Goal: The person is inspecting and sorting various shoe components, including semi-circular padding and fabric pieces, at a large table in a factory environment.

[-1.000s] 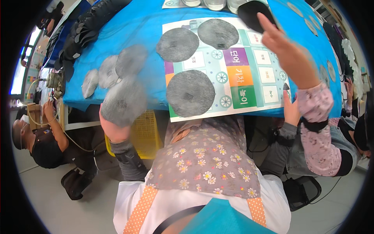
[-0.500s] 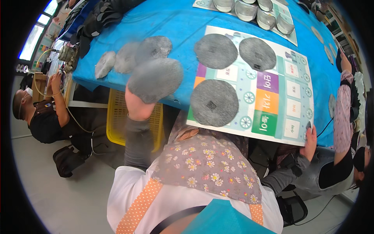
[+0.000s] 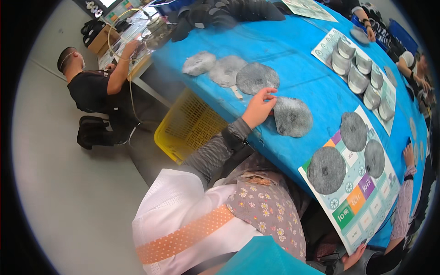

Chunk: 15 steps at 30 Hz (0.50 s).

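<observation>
My left hand (image 3: 259,110) is over the near left edge of the blue-covered table, fingers stretched out and slightly curled. Just right of its fingertips lies a grey round fabric piece (image 3: 293,117); another grey round piece (image 3: 257,78) lies just beyond them. Two more, a grey disc (image 3: 227,71) and a paler one (image 3: 199,63), continue the row leftward. My right hand (image 3: 355,257), at the lower right, grips the near corner of a printed board (image 3: 366,206). Three grey discs rest on this board, among them a large one (image 3: 326,170).
A second board (image 3: 389,91) with several silvery curved pieces lies farther right. Dark cap-like pieces (image 3: 229,18) are heaped at the back. A yellow basket (image 3: 188,123) stands below the table edge. One person (image 3: 94,87) works at the left; another person's arm (image 3: 403,201) reaches in at the right.
The view has swung left. The grey disc my left hand was holding up now lies on the table, and the fingers have come away from it. My right hand still holds the board's corner.
</observation>
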### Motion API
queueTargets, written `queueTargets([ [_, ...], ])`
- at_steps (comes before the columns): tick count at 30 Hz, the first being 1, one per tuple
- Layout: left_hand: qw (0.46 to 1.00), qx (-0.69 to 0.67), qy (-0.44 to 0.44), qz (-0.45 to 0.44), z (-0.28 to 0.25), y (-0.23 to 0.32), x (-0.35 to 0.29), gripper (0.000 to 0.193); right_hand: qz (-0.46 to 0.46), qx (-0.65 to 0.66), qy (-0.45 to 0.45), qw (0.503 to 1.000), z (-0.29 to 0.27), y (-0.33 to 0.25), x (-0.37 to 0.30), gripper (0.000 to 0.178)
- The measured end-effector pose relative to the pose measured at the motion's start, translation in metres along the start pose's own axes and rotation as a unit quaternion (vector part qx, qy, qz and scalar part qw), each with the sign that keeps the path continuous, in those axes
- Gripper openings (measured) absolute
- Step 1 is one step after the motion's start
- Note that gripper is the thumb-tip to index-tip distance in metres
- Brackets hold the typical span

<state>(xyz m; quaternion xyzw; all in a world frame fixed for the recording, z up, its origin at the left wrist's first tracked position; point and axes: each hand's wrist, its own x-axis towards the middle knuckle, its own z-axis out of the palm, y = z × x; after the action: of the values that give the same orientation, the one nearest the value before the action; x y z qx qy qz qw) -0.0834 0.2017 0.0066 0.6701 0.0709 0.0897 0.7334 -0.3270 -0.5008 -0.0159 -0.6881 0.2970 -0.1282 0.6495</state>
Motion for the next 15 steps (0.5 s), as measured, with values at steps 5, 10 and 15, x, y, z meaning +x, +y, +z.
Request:
queueTargets([
  [5, 0.944, 0.279, 0.038, 0.17, -0.016, 0.005, -0.003, 0.018, 0.018, 0.044, -0.017, 0.999, -0.008, 0.016, 0.017, 0.062],
  [10, 0.961, 0.235, 0.019, 0.141, -0.024, 0.004, -0.006, 0.022, 0.039, 0.131, -0.024, 0.99, 0.007, 0.015, 0.021, 0.062],
  [15, 0.948, 0.223, 0.032, 0.224, -0.018, -0.009, -0.011, 0.025, 0.058, 0.029, -0.026, 0.998, 0.022, 0.004, 0.0, 0.058],
])
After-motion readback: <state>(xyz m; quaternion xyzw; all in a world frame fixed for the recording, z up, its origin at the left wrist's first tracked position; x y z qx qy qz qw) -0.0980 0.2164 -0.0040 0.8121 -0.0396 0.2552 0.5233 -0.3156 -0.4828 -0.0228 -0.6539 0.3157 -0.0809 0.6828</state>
